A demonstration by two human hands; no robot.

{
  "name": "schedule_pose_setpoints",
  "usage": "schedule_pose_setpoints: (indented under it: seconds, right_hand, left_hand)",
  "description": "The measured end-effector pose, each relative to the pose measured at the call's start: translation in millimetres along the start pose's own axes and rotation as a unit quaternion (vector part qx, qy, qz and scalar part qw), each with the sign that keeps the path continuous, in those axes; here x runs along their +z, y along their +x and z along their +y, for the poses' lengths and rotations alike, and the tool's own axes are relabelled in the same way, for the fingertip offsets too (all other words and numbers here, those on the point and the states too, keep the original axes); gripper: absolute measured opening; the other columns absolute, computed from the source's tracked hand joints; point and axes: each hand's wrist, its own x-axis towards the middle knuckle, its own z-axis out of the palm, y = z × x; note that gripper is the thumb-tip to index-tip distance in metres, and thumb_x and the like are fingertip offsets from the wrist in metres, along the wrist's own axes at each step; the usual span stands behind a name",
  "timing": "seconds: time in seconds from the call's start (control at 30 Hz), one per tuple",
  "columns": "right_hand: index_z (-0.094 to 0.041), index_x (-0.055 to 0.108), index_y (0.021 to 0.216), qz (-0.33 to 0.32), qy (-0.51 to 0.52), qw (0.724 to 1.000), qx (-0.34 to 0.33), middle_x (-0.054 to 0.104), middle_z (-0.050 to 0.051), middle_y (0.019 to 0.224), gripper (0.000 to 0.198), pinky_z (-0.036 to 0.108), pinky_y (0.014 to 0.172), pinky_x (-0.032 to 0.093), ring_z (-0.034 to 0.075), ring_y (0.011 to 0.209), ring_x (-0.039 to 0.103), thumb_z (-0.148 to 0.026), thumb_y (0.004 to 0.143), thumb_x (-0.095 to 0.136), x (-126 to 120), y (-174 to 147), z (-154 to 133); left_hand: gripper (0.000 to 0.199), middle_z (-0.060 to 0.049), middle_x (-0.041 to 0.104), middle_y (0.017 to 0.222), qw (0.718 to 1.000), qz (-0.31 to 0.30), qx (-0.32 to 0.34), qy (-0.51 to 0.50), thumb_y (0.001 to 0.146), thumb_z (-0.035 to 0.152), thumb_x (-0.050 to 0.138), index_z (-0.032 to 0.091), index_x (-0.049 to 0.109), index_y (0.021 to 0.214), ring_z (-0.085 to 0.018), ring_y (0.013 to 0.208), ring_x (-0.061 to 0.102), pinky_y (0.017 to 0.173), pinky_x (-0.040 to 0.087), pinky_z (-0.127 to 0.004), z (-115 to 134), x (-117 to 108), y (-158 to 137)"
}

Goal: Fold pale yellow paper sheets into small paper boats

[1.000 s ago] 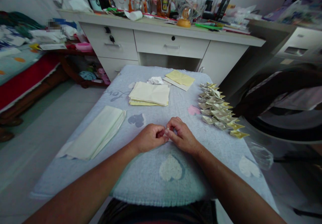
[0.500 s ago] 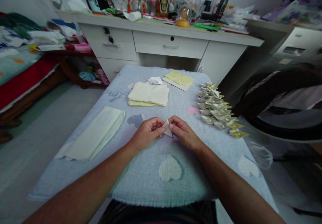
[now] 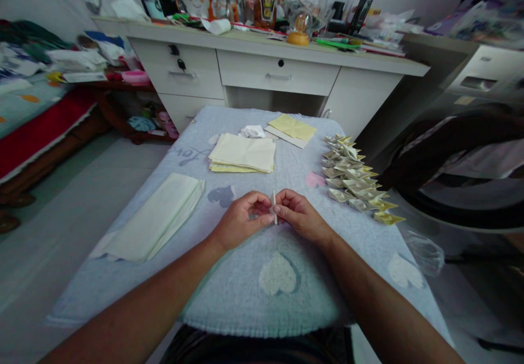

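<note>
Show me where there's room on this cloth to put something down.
Bare cloth lies between the left hand, right hand and near edge, and between the paper stack and the folded shapes. Crowded: the far right, under those shapes, and the far middle, with the stack, crumpled paper and yellow sheet.

Home, likely bedroom: bed (image 3: 24,107) at left, cluttered desk (image 3: 249,69), washing machine (image 3: 475,91) at right.

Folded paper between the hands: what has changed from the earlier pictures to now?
The folded paper, mostly hidden at first, then showing a triangular face, has turned edge-on and shows as a thin strip. The right hand still pinches it; the left hand stays at it, its grip unclear. The paper stack and folded pieces stayed put.
</note>
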Motion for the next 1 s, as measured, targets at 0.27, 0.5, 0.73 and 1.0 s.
schedule_pose_setpoints:
  seconds: [0.27,0.5,0.73,1.0]
  right_hand:
    - [-0.018,0.049,0.080,-0.019,0.010,1.000,-0.004,0.047,-0.005,0.069,0.032,0.022,0.057,0.031,0.008,0.060,0.042,-0.043,0.079,0.070,2.0,-0.2,2.3]
    - [-0.018,0.051,0.082,-0.022,-0.001,1.000,-0.012,0.049,-0.004,0.072,0.027,0.023,0.062,0.034,0.010,0.066,0.046,-0.038,0.081,0.069,1.5,-0.3,5.2]
    - [-0.019,0.052,0.084,-0.003,-0.024,0.999,-0.039,0.052,-0.002,0.077,0.024,0.025,0.066,0.038,0.012,0.070,0.049,-0.037,0.083,0.067,0.4,-1.5,2.6]
    - [-0.022,0.053,0.101,0.045,-0.109,0.986,-0.119,0.053,0.001,0.088,0.015,0.026,0.071,0.041,0.013,0.078,0.051,-0.028,0.089,0.058,2.5,-4.5,6.3]
  left_hand:
    - [0.031,0.004,0.058,0.071,0.994,-0.015,-0.069,-0.086,0.069,0.027,0.076,0.017,0.051,0.083,-0.010,0.064,0.056,0.061,0.045,-0.021,-2.3,3.1,-0.5]
    - [0.031,0.003,0.059,0.077,0.988,-0.029,-0.066,-0.133,0.069,0.024,0.077,0.017,0.051,0.084,-0.009,0.069,0.058,0.066,0.047,-0.022,-7.5,1.2,0.2]
    - [0.033,0.001,0.062,0.082,0.981,-0.027,-0.065,-0.181,0.069,0.024,0.077,0.016,0.050,0.086,-0.010,0.072,0.059,0.069,0.047,-0.024,-9.8,-0.6,1.0]
    - [0.032,-0.001,0.064,0.084,0.982,0.012,-0.072,-0.174,0.069,0.026,0.076,0.016,0.052,0.087,-0.011,0.073,0.061,0.069,0.048,-0.024,-4.8,2.1,1.0]
